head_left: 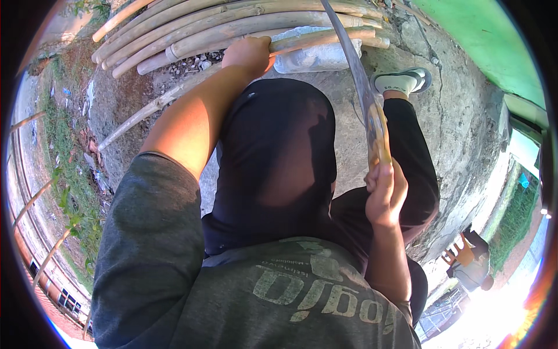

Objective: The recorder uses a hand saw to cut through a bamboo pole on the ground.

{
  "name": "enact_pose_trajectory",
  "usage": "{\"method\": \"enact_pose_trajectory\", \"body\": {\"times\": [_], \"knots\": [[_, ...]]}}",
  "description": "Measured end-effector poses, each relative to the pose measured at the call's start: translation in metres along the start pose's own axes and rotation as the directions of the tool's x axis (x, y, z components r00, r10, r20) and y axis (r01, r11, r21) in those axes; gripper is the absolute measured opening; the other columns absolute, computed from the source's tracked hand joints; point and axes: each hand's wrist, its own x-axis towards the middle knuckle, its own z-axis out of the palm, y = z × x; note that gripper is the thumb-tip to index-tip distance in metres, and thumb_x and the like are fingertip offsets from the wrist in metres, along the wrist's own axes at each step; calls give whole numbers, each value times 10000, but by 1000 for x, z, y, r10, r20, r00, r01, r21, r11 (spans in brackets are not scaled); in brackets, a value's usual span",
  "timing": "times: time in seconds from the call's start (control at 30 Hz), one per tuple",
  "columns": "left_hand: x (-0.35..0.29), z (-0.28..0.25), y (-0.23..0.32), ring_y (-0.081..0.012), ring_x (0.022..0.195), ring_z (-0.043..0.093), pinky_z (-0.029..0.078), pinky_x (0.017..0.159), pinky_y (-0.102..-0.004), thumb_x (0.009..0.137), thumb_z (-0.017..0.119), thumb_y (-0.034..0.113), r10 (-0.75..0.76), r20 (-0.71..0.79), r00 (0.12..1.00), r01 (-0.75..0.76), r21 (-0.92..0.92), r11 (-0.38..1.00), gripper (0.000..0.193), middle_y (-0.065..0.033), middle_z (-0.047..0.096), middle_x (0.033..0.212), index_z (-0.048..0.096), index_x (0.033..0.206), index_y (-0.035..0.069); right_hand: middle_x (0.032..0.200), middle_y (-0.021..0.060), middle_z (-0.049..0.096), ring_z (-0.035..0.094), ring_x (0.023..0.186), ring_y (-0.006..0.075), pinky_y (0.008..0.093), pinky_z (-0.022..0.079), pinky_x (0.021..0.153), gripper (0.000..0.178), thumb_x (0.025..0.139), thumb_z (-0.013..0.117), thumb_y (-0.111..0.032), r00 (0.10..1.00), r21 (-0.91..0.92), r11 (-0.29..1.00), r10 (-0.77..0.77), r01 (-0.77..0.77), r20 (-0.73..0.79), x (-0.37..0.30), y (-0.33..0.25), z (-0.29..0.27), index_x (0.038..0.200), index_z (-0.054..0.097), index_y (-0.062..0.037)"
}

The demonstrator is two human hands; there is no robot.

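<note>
A long bamboo pole (pixel 157 104) slants from the lower left up to the right and lies across a pale stone block (pixel 314 58). My left hand (pixel 247 56) is closed around that pole, just left of the block. In my right hand (pixel 383 192) is the yellowish handle of a hand saw (pixel 356 64), gripped in a fist. Its long, narrow blade points up and away, passing in front of the pole's right end in this view. I cannot tell whether the blade touches the bamboo.
Several more bamboo poles (pixel 232 26) lie side by side beyond the block. My bent knee (pixel 279 116) is close below my left hand, and my sandalled foot (pixel 404 81) rests on cracked concrete at the right. A green wall (pixel 482 46) stands at the far right.
</note>
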Motion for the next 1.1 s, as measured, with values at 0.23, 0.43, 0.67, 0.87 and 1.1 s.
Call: {"method": "enact_pose_trajectory", "body": {"times": [0.23,0.43,0.67,0.87,1.1], "knots": [[3,4,-12,-366,877,695,553,773,-489,867,642,287,-57,-28,998,55,-66,996,246,-164,718,920,664,1010,89,603,118,463,418,456,197,329,350,418,233,1028,457,-123,989,-106,987,-115,124,91,-32,-5,-24,896,486,67],[-1,1,1,-368,914,690,552,811,-484,870,644,291,-6,-47,999,4,-47,999,252,-164,720,943,667,1024,92,572,161,483,456,447,285,411,376,452,327,1014,511,-216,622,-707,416,-782,572,44,-4,15,31,831,541,53],[2,-2,-4,-358,960,692,557,829,-480,879,646,309,-70,35,997,71,-46,996,261,-146,721,997,675,1053,116,600,104,498,430,460,230,347,364,454,305,1039,461,-182,823,-451,784,-543,426,-167,10,-1,26,874,519,68],[0,3,-5,-365,926,689,553,800,-478,866,673,322,-56,-10,998,56,-21,998,275,-144,719,969,653,1030,102,637,169,525,513,491,308,407,431,476,284,997,512,-206,969,-296,933,-154,207,194,-29,-9,2,871,545,46],[7,4,-5,-367,905,692,553,769,-487,874,667,324,-25,56,998,26,-16,1000,282,-168,714,945,638,1010,78,542,77,438,399,465,123,322,318,433,305,1026,488,-167,998,7,999,49,-49,43,52,-9,20,778,498,10]]}}
